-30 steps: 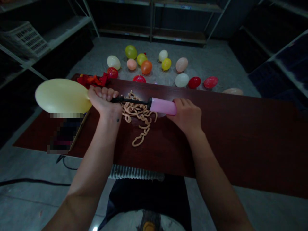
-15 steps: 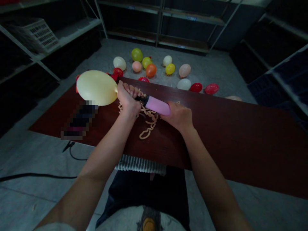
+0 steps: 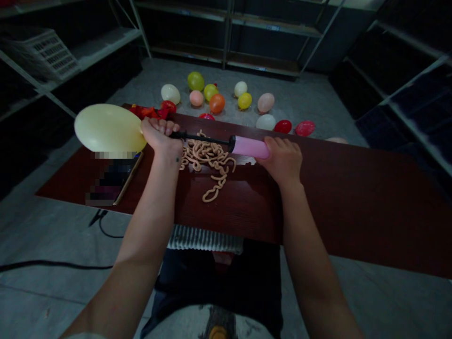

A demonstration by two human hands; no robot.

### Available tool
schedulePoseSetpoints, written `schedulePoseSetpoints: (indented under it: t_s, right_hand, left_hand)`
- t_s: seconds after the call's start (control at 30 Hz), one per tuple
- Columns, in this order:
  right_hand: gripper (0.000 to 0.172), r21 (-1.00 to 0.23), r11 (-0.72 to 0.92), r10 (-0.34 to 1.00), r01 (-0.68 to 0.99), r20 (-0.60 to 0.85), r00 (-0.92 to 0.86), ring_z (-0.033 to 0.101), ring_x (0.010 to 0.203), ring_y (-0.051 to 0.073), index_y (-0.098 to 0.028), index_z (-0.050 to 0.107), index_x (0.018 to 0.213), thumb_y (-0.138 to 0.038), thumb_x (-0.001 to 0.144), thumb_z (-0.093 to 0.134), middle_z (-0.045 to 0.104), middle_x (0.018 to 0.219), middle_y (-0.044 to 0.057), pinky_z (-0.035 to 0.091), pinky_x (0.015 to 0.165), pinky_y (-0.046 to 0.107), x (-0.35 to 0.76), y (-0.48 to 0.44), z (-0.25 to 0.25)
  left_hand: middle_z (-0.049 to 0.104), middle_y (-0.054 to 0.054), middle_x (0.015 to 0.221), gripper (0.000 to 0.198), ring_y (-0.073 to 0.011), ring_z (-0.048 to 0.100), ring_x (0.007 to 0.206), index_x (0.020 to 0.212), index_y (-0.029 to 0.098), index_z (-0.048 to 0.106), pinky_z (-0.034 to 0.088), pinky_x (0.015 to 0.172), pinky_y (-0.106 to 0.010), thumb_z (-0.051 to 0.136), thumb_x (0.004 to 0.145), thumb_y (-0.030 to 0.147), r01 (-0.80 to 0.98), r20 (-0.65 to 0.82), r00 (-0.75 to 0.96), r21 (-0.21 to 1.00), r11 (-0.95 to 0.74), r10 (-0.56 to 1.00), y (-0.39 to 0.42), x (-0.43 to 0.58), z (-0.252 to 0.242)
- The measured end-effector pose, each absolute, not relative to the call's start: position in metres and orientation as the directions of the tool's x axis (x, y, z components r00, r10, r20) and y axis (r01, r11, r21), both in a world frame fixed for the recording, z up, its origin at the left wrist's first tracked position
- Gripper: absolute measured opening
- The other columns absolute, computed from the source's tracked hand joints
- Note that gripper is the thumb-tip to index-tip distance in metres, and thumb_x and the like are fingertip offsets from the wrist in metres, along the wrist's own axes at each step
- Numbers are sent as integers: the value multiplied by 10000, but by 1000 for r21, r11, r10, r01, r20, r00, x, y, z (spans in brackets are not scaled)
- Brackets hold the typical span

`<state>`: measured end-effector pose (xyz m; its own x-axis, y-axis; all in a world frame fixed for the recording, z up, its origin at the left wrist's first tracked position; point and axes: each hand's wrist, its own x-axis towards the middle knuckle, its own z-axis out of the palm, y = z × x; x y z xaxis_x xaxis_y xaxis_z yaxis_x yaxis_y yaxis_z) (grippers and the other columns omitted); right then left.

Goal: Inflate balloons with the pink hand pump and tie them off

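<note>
The pale yellow balloon (image 3: 108, 128) sticks out from the thumb side of the left hand (image 3: 162, 134), its neck probably pinched there so that it neither slips off nor leaks air; below it, a blurred flat object (image 3: 127, 181) lies near the table's (image 3: 353, 197) left end; the tan strands (image 3: 208, 153) sit heaped mid-table, perhaps for easy reach; the pump (image 3: 251, 147) spans the gap between the hands, its black rod (image 3: 210, 139) drawn well out of the pink barrel and crossing over the heap, a pose that seems meant to let the two ends slide apart and together; the left hand is curled into a fist around the balloon's neck and the pump's black end; the right hand (image 3: 283, 157) wraps the barrel's far end, fingers bent firmly round it.
</note>
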<state>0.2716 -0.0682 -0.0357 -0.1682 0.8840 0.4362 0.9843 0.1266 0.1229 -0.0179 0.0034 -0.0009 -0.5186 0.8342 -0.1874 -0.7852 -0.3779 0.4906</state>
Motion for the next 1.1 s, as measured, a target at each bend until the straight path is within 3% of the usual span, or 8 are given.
schedulePoseSetpoints:
  t_s: [0.17,0.4,0.63,0.83,1.1]
  right_hand:
    - [372,61,122,897,991,421,-136,596,964,296,-190,633,1172,-425,885,614,706,1064,122,381,745,363,274,-68,-37]
    - [324,56,151,928,987,337,-161,629,944,280,-180,639,1078,-412,853,654,723,1040,121,373,673,328,261,-73,-36]
    - [444,18,232,940,972,252,-229,672,872,273,-150,648,1154,-480,857,637,750,1042,148,388,657,324,229,-80,-35]
    - [506,-2,245,936,970,263,-236,692,901,292,-128,645,1164,-534,864,614,755,1051,174,420,685,336,216,-81,-41]
    - [441,-17,242,913,970,342,-222,688,866,260,-154,675,1075,-539,876,590,763,995,138,370,635,310,218,-80,-37]
  left_hand:
    - [229,42,473,419,-101,234,367,628,196,234,270,430,-259,362,1026,222,-753,-177,-536,542,-373,826,2,-20,-1]
    - [178,69,484,427,-83,168,377,686,199,177,182,449,-258,309,1091,231,-799,-227,-520,472,-374,824,-12,-7,16]
    - [169,71,478,451,-86,149,373,644,200,186,181,431,-266,367,1056,240,-788,-192,-465,534,-305,864,-19,21,11]
    - [172,70,459,515,-78,177,358,605,195,199,213,417,-236,418,1054,321,-784,-200,-378,589,-198,904,-25,40,4]
    - [174,57,449,537,-86,181,358,585,197,213,235,398,-231,400,1063,358,-804,-183,-381,550,-227,906,-24,34,7]
